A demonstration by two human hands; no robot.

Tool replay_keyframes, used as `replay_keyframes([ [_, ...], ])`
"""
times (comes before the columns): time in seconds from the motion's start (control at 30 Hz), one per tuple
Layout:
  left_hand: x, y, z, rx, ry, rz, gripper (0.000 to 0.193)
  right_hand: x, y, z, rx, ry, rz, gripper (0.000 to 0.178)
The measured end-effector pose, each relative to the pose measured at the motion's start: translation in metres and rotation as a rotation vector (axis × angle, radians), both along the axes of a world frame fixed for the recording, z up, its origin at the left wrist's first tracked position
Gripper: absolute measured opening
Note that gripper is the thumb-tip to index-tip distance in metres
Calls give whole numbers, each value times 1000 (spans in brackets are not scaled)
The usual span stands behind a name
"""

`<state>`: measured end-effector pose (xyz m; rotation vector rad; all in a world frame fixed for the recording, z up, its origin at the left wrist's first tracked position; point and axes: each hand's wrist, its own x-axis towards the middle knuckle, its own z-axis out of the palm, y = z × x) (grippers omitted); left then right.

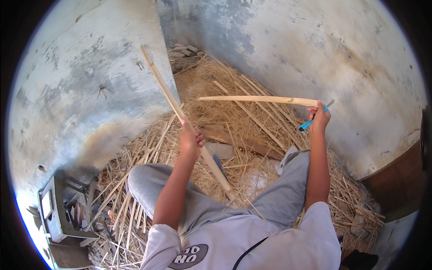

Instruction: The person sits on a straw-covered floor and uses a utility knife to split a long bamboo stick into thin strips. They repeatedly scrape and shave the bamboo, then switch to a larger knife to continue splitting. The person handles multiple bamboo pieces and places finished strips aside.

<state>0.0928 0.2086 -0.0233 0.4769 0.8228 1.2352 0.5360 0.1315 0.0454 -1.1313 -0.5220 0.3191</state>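
My left hand (190, 138) is closed around the middle of a long pale bamboo strip (164, 88). That strip slants from near the left wall down to between my legs. Out to the right, my right hand (320, 118) grips the end of a second bamboo strip (256, 98), which points left, nearly level. The same hand also holds a blue-handled knife (305, 126), its grey blade sticking out past the fingers on the far side. The two strips are apart. Partly hidden behind the left strip is a dark flat object (217, 161) that I cannot make out.
Shavings and loose strips (211, 85) cover the floor around my crossed legs. A wooden plank (252, 145) lies among them in front of me. Bricks (184, 50) are stacked in the far corner. Worn walls rise left and right; a wooden frame (56, 211) stands at the left.
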Motion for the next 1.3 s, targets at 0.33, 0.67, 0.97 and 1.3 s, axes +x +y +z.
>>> replay_keyframes([
  [0.33, 45, -9, -18, -97, -94, -87, 23, -169, -93, -7, -22, 20, 97, 27],
  [0.67, 81, -18, -60, -397, 12, -135, 19, -257, -155, -41, -212, 95, 102, 25],
  [0.97, 82, -34, -88, -450, 167, -5, 23, -252, -147, -45, -184, 113, 96, 25],
  [1.3, 78, -45, -81, -461, 132, 126, 24, -254, -141, -66, -109, 46, 144, 26],
])
